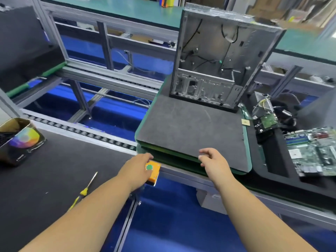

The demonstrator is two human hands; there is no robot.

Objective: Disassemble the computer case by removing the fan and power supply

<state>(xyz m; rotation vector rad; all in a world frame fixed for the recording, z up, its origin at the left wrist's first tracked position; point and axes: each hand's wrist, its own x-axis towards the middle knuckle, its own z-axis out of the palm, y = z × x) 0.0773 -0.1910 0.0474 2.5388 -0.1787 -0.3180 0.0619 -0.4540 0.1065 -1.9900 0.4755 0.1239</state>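
Note:
An open grey metal computer case (218,57) stands upright at the far end of a grey padded pallet (190,128), with loose black cables inside. My left hand (138,164) rests on a yellow box with a green button (152,170) at the conveyor's near rail, the thumb at the button. My right hand (212,160) hovers over the pallet's near edge with fingers loosely curled, holding nothing.
A yellow-handled screwdriver (85,190) lies on the black mat at the left. A cardboard box (20,139) with a colour wheel stands at the far left. Right of the pallet, a tray holds a green motherboard (312,150), a hard drive (267,122) and cables. Conveyor rollers (81,132) run leftwards.

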